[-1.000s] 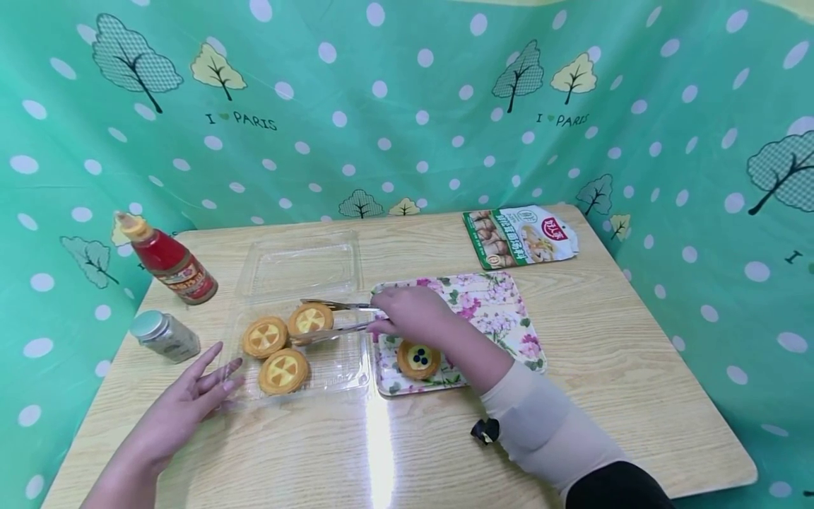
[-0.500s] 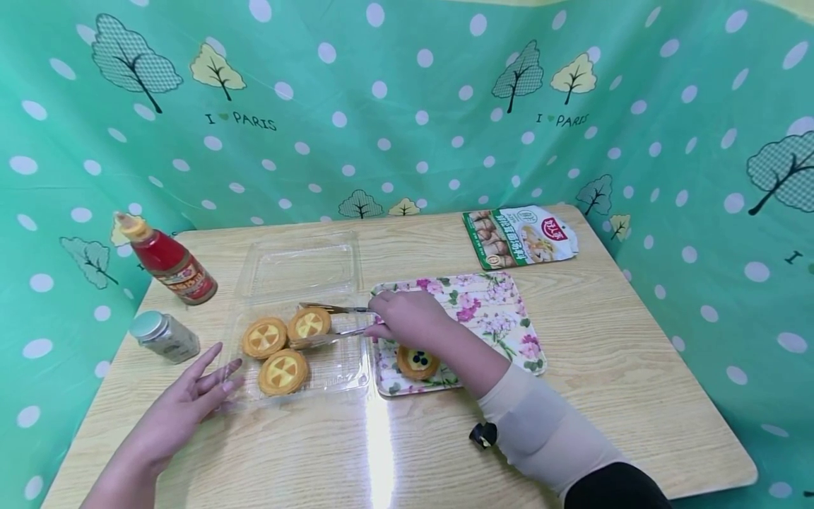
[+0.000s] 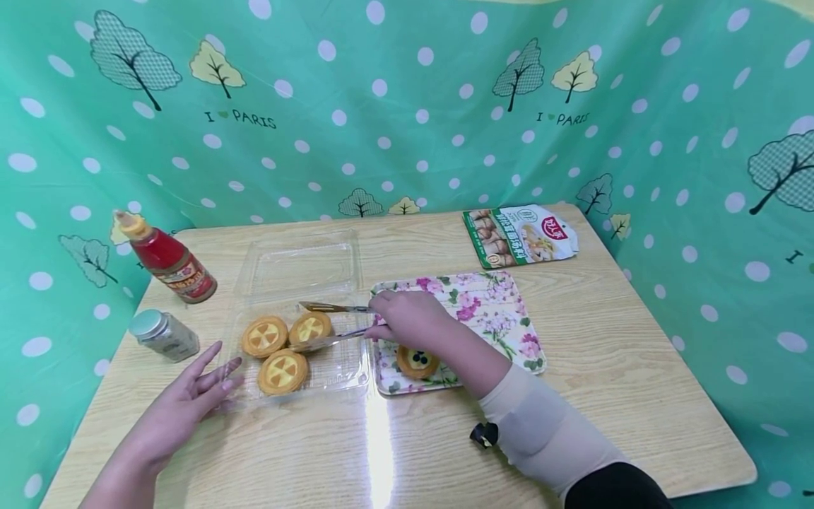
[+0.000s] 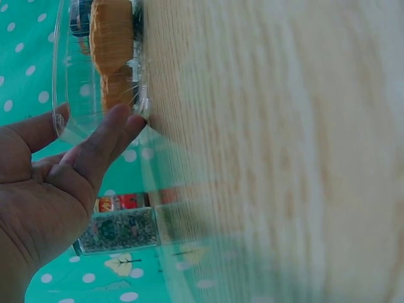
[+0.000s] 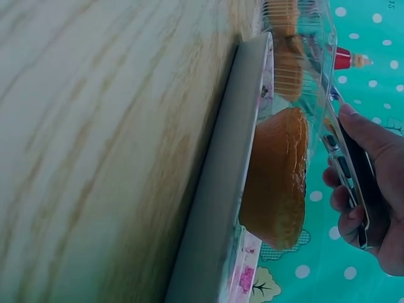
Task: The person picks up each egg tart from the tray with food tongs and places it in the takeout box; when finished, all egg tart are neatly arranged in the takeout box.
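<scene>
My right hand grips metal tongs. The tongs' two arms reach into the clear plastic container, on either side of an egg tart. The far arm stands apart from that tart; the near arm lies along its front edge. Two more egg tarts sit beside it. My left hand has its fingers extended and touches the container's near-left corner, seen also in the left wrist view. Below my right hand, a tart with dark berries sits on the floral tray, partly hidden by the hand.
A red sauce bottle and a grey-lidded jar stand left of the container. Its open lid lies behind it. A food pouch lies at the back right, before a green dotted curtain.
The tart between the tongs has shifted slightly toward me, and a gap now shows between it and the far tongs arm. The near arm has lowered slightly. My left hand stays put.
</scene>
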### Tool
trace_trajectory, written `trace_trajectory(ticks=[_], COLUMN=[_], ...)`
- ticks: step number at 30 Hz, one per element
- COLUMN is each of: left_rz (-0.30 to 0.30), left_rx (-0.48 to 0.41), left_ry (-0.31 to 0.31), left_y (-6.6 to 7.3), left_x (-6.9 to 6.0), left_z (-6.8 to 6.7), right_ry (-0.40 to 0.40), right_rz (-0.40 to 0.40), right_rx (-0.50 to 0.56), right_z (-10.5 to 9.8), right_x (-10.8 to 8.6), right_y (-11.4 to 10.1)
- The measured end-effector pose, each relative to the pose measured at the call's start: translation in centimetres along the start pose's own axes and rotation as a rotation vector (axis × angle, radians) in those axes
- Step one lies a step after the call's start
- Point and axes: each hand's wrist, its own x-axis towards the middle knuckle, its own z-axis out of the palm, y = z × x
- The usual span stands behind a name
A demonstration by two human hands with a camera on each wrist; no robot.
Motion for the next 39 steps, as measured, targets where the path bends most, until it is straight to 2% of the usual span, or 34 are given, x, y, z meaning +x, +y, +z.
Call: trace_trajectory(ticks=[11, 17, 23, 30, 39], left_rz=[-0.015, -0.006, -0.009, -0.015, -0.023], left_rx=[0.011, 0.006, 0.007, 0.012, 0.016], left_ry=[0.0, -0.002, -0.005, -0.001, 0.004], left_y=[0.3, 0.4, 0.2, 0.5, 0.5], left_x=[0.0, 0.0, 0.0, 0.0, 0.0], left_z=[0.1, 0.0, 0.0, 0.0, 0.0], right_ry=[-0.046, -0.019, -0.001, 0.071, 0.088], right_rz=[0.046, 0.046, 0.088, 0.112, 0.182], right_rx=[0.049, 0.048, 0.078, 0.119, 0.138], right_z=[-1.4, -2.4, -3.5, -4.3, -4.9], right_x=[-0.9, -1.6, -2.6, -4.2, -6.3], right_y=[0.5, 0.9, 1.6, 3.1, 5.2])
